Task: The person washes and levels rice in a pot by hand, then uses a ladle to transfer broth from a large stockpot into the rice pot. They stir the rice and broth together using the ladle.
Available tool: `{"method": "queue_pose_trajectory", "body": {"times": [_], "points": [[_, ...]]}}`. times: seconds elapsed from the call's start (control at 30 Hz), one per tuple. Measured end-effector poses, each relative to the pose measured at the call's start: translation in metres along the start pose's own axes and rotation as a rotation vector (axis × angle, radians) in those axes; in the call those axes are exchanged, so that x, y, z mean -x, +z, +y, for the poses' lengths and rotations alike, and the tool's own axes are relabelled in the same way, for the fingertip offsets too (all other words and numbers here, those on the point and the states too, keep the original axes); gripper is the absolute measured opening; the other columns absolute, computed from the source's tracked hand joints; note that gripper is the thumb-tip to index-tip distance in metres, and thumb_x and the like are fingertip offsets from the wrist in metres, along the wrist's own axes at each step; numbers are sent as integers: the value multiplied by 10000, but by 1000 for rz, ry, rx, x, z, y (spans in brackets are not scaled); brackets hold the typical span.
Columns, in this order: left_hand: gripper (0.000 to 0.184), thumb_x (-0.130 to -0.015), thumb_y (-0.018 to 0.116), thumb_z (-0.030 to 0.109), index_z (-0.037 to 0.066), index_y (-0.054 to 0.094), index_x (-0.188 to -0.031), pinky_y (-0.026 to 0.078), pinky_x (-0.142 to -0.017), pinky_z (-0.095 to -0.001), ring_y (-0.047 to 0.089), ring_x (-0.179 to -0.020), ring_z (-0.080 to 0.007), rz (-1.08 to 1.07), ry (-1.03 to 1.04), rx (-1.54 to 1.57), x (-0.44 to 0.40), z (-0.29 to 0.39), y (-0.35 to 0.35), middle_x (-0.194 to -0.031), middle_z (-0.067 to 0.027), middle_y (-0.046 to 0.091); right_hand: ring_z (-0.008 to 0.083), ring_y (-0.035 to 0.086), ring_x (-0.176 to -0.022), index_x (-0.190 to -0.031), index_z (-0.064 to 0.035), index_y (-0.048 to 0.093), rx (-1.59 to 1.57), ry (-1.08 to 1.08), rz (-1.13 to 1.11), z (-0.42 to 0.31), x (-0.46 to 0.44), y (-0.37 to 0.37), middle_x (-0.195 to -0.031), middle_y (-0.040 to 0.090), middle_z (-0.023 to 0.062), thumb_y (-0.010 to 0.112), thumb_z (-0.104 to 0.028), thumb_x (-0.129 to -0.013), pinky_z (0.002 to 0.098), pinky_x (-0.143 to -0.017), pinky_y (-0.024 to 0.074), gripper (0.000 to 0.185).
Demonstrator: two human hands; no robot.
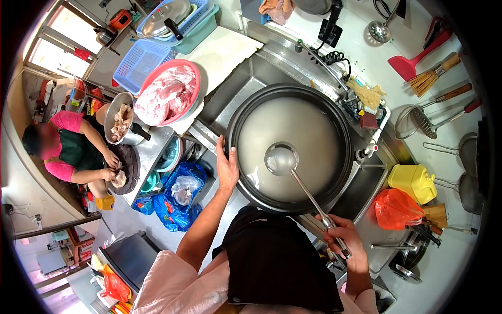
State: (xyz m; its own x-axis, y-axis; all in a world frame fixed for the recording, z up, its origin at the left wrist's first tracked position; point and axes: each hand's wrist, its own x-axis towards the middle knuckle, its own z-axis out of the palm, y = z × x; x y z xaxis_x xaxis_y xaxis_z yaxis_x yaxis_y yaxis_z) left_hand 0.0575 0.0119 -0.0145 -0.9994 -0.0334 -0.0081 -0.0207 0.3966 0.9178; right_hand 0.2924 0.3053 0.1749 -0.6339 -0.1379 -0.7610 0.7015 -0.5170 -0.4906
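A big round black pot [234, 172] rests over the metal sink, filled with cloudy whitish liquid [314, 125]. My left hand [227, 166] lies against the pot's left rim, fingers stretched out along its outer wall. In my right hand [346, 239] is the handle of a metal ladle [281, 158]. The ladle's bowl sits at the middle of the pot, at the liquid's surface. How deep the bowl dips I cannot tell.
A red basin [195, 99] of raw meat [167, 94] stands on the counter at left. Beyond it a co-worker [78, 138] handles meat on a round board [128, 178]. A tap [334, 73] and hanging utensils are at right. Blue bags [175, 209] lie below left.
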Motion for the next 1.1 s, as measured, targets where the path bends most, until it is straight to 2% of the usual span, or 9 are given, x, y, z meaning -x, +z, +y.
{"method": "queue_pose_trajectory", "body": {"times": [0.4, 0.5, 0.8, 1.1], "points": [[574, -1068, 508, 228, 17, 301, -1559, 357, -1160, -430, 465, -1398, -392, 3, 0, 1, 0, 3, 0, -1504, -283, 464, 124, 473, -359, -1403, 78, 507, -108, -55, -60, 7, -6, -5, -654, 542, 91, 594, -60, -887, 227, -325, 353, 541], [572, -1068, 508, 227, 17, 301, -1559, 359, -1158, -431, 466, -1397, -391, 5, 9, -7, 0, 2, 0, -1507, -282, 460, 87, 489, -402, -1419, 17, 541, -122, -55, -89, 3, -5, -4, -687, 597, 81, 620, -74, -886, 210, -368, 360, 546], [563, -1068, 502, 220, 12, 305, -1553, 361, -1156, -436, 458, -1405, -398, -1, 2, -16, 0, 4, 0, -1510, -282, 456, 86, 466, -404, -1426, 12, 535, -116, -70, -85, 3, -7, -1, -682, 579, 69, 641, -97, -884, 214, -368, 329, 564], [562, -1068, 506, 221, 9, 310, -1550, 357, -1159, -435, 461, -1402, -393, 7, 9, -15, 0, 1, 1, -1502, -279, 464, 84, 481, -423, -1429, 17, 530, -131, -109, -136, 6, -11, -1, -680, 577, 66, 641, -108, -880, 211, -384, 356, 574]]}}
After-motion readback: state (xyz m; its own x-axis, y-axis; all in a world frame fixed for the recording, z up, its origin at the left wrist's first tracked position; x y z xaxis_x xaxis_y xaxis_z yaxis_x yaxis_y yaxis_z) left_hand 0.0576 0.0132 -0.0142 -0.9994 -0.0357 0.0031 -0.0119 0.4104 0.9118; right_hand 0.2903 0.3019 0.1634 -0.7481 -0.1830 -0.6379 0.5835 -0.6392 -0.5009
